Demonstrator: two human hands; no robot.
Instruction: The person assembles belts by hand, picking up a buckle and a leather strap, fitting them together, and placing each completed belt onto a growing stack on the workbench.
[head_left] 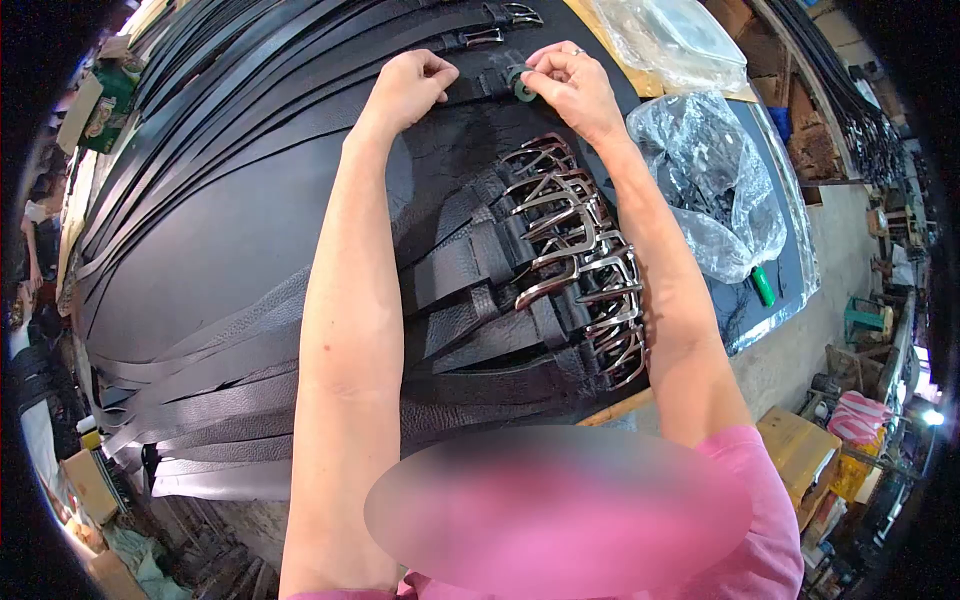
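Observation:
At the far side of the table, my right hand (575, 95) has its thumb and finger pinched at a small dark-green round piece (523, 90). This piece sits at the buckle end of a black leather belt (475, 88). My left hand (415, 88) is closed, its fingertips pressed together just above the same belt; what they hold, if anything, is too small to make out. Between my forearms lies a thick pile of black belts (450, 270), their silver buckles (580, 240) bunched to the right. Two more belts with buckles (484, 37) lie beyond my hands.
Many black straps (200, 130) fan across the left of the table. To the right are a clear plastic bag (710, 180) with dark pieces inside, a green cylinder (763, 286) and a clear plastic package (665, 40). Cardboard boxes (797, 450) stand on the floor.

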